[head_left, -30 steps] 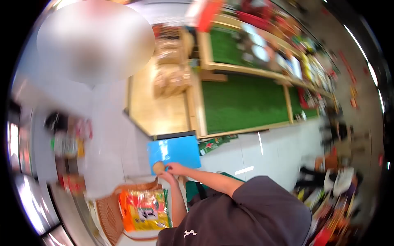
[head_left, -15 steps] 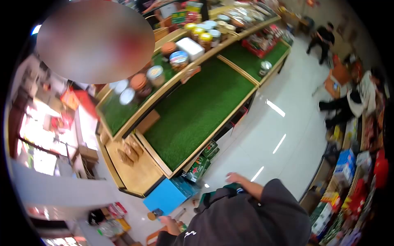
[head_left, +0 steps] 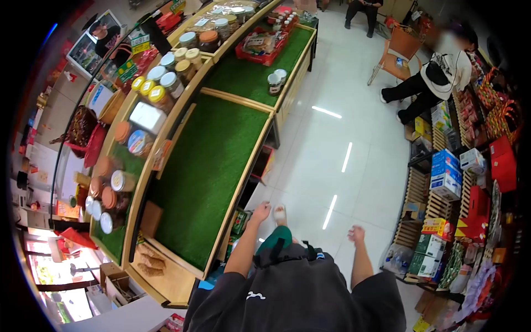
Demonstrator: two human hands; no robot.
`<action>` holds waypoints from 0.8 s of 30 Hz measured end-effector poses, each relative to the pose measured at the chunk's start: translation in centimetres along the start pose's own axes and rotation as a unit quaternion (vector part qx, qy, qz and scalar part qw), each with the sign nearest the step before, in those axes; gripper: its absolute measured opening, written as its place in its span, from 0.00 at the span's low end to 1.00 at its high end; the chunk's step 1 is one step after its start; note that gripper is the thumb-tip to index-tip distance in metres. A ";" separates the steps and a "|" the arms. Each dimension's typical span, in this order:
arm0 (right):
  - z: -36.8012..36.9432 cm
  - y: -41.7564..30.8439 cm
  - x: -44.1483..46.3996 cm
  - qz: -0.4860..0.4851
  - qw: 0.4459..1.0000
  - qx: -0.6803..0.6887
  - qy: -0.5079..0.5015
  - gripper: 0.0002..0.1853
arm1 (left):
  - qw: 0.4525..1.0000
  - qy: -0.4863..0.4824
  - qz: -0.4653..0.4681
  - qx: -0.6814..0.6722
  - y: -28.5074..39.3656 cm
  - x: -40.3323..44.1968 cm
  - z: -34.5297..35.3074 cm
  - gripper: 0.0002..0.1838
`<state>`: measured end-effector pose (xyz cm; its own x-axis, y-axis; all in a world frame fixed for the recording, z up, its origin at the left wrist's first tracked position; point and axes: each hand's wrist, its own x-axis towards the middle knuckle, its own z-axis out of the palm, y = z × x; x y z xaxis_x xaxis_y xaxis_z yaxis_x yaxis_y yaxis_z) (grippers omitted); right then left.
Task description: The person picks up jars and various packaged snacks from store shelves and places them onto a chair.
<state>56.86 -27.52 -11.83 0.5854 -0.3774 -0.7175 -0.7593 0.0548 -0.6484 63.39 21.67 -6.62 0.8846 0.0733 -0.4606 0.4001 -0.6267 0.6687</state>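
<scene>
My left hand hangs in front of my body beside the long wooden display stand, a little to the right of its front edge. Its fingers are curled together and I see nothing in them. Out to the right, over the white tiled floor, is my right hand. Its fingers are loosely bent and slightly apart, holding nothing visible. Nearest to the left hand is the stand's lower shelf, lined with green artificial turf. My sandalled foot shows just beyond that hand.
Lidded jars line the stand's upper tier. A red basket and two jars sit farther along. On the right are stocked racks with blue-and-white boxes, a standing person and a chair. Another person sits at the back.
My view has swung to look along the aisle. Both hands now hang in front of my body, the left one farther forward and the right arm out to the side.
</scene>
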 end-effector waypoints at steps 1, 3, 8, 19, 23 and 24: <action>0.5 0.5 -1.2 0.059 0.998 0.026 -0.008 0.18 | 1.000 -0.003 0.004 -0.007 3.5 2.0 -0.5 0.22; 1.3 3.4 -1.3 0.135 0.988 0.022 -0.069 0.20 | 0.964 -0.093 0.012 -0.249 9.1 5.4 -1.0 0.22; 5.4 0.3 -0.4 -0.002 0.967 -0.169 -0.192 0.13 | 0.972 -0.060 0.116 -0.197 5.3 15.3 3.1 0.23; 20.8 -32.0 13.4 -0.049 0.981 -0.161 -0.100 0.19 | 0.930 0.044 -0.252 -0.263 -3.2 19.0 -11.4 0.20; 30.0 -42.2 17.3 -0.118 0.930 -0.315 -0.148 0.26 | 0.902 0.167 -0.222 -0.330 -5.2 19.3 -13.1 0.17; 32.5 -44.5 17.9 -0.123 0.919 -0.341 -0.156 0.28 | 0.862 0.204 -0.266 -0.379 -4.3 19.1 -13.9 0.17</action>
<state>110.40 -6.70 -4.07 0.7345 -0.0115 -0.6785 -0.5326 -0.6294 -0.5659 81.90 36.61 -10.19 0.4764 0.5579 -0.6795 0.6796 0.2566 0.6872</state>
